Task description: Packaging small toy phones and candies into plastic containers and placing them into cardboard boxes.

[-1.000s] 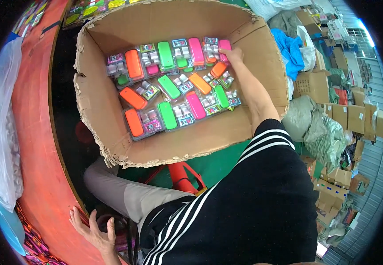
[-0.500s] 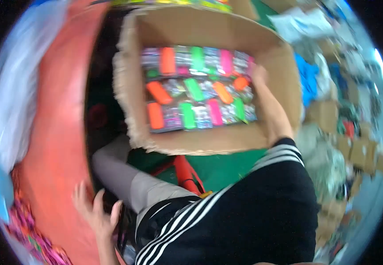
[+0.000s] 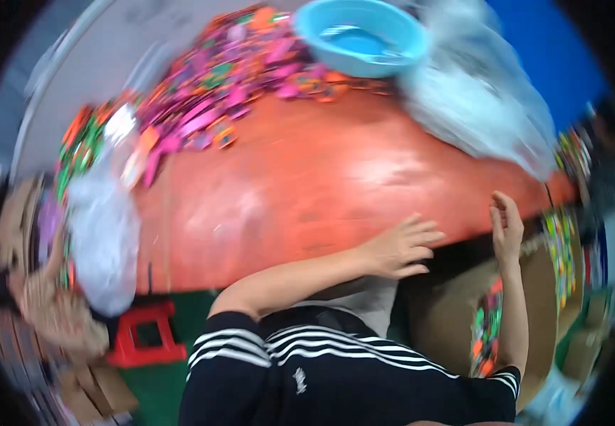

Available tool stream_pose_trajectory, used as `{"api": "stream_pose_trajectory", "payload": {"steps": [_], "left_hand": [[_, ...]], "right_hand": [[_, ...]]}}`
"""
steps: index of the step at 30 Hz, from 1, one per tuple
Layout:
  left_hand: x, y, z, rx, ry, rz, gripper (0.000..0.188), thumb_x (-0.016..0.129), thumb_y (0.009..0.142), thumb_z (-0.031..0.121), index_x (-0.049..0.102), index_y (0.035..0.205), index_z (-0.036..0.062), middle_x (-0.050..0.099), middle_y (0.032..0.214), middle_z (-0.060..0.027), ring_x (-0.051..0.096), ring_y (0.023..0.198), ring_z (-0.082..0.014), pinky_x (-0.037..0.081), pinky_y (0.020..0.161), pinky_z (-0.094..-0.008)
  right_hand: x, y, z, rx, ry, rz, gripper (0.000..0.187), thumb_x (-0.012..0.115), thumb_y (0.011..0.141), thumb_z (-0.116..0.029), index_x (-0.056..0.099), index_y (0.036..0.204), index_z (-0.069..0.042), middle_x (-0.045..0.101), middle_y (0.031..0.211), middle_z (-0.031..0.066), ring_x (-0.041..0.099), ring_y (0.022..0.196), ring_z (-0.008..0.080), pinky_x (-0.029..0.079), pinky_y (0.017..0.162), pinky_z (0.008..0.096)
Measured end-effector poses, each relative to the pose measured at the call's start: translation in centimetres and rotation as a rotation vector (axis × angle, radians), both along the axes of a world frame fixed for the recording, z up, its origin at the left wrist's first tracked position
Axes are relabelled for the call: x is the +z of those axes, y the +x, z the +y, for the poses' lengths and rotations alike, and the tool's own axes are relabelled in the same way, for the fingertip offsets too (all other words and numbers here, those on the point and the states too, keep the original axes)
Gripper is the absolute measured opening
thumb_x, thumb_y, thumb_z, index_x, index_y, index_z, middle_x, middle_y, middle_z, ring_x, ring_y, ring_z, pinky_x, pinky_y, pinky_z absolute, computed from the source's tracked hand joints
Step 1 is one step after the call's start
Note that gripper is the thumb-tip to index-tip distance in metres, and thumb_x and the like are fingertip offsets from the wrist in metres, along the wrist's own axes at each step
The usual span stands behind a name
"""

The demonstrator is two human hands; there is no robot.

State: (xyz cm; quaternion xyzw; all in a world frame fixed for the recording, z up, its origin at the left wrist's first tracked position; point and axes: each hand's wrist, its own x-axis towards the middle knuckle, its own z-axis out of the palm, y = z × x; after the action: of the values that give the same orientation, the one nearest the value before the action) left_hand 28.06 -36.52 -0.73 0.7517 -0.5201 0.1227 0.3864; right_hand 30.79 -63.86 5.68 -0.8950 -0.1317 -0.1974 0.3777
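My left hand (image 3: 401,247) hovers over the front edge of the orange-red table (image 3: 307,177), fingers spread, with nothing in it. My right hand (image 3: 509,224) is raised beside the table's right front edge, above the open cardboard box (image 3: 446,312). Its fingers stand apart and no object shows in them. Inside the box lie colourful packs (image 3: 488,330) in green, orange and pink, partly hidden by the box wall and my right forearm. Across the table's far left spreads a heap of small pink, orange and green pieces (image 3: 215,99), blurred.
A light-blue basin (image 3: 364,39) stands at the far side beside a large clear plastic bag (image 3: 470,92). Another plastic bag (image 3: 105,234) hangs over the left edge, above a red stool (image 3: 147,334). Brightly coloured packs (image 3: 563,255) sit beyond the box; a blurred person (image 3: 605,156) is at far right.
The view has swung from the box to the table. My right hand has come out of the box, away from the packs. My left hand stays open, now over the table's front edge.
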Motion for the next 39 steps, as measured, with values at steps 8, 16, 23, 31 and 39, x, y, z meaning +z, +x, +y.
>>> {"api": "stream_pose_trajectory", "payload": {"steps": [8, 16, 23, 31, 39], "left_hand": [[3.1, -2.6, 18.6, 0.736, -0.181, 0.001, 0.034, 0.063, 0.082, 0.018, 0.054, 0.112, 0.0034, 0.054, 0.117, -0.0159, 0.052, 0.110, -0.0330, 0.043, 0.093, -0.0400], [6.6, -2.7, 52.0, 1.638, 0.112, -0.066, 0.027, 0.052, 0.085, 0.013, 0.056, 0.110, 0.0016, 0.059, 0.103, -0.0200, 0.057, 0.096, -0.0354, 0.046, 0.081, -0.0412], [10.3, 2.4, 70.9, 2.067, 0.556, 0.204, 0.022, 0.051, 0.079, 0.005, 0.054, 0.101, 0.0015, 0.057, 0.107, -0.0192, 0.054, 0.102, -0.0357, 0.046, 0.083, -0.0451], [6.0, 7.3, 84.3, 1.378, 1.016, 0.735, 0.076, 0.064, 0.067, 0.023, 0.036, 0.135, 0.0055, 0.046, 0.129, -0.0214, 0.046, 0.119, -0.0352, 0.040, 0.096, -0.0429], [4.6, 5.0, 82.1, 1.509, 0.962, 0.487, 0.089, 0.073, 0.057, 0.021, 0.034, 0.137, 0.0218, 0.047, 0.128, -0.0144, 0.046, 0.117, -0.0329, 0.042, 0.094, -0.0421]], "right_hand": [[-4.4, 5.2, 17.6, 0.506, -0.427, 0.097, 0.044, 0.060, 0.084, -0.018, 0.047, 0.124, -0.004, 0.041, 0.135, 0.0180, 0.036, 0.127, 0.0322, 0.024, 0.106, 0.0460], [-5.2, 4.1, 21.1, 0.369, -0.675, 0.057, 0.046, 0.053, 0.088, -0.024, 0.043, 0.129, -0.006, 0.037, 0.140, 0.0141, 0.030, 0.132, 0.0299, 0.017, 0.108, 0.0486], [-3.9, 3.6, 21.8, 0.366, -0.737, 0.077, 0.044, 0.049, 0.088, -0.022, 0.042, 0.128, -0.006, 0.035, 0.140, 0.0156, 0.030, 0.130, 0.0322, 0.017, 0.109, 0.0478], [-4.0, 3.5, 21.8, 0.308, -0.813, 0.126, 0.045, 0.041, 0.090, -0.034, 0.042, 0.125, -0.006, 0.033, 0.140, 0.0162, 0.028, 0.131, 0.0339, 0.017, 0.109, 0.0474], [-3.5, 3.5, 21.9, 0.298, -0.843, 0.161, 0.045, 0.041, 0.089, -0.030, 0.041, 0.127, -0.004, 0.031, 0.142, 0.0168, 0.026, 0.131, 0.0351, 0.016, 0.109, 0.0464]]}}
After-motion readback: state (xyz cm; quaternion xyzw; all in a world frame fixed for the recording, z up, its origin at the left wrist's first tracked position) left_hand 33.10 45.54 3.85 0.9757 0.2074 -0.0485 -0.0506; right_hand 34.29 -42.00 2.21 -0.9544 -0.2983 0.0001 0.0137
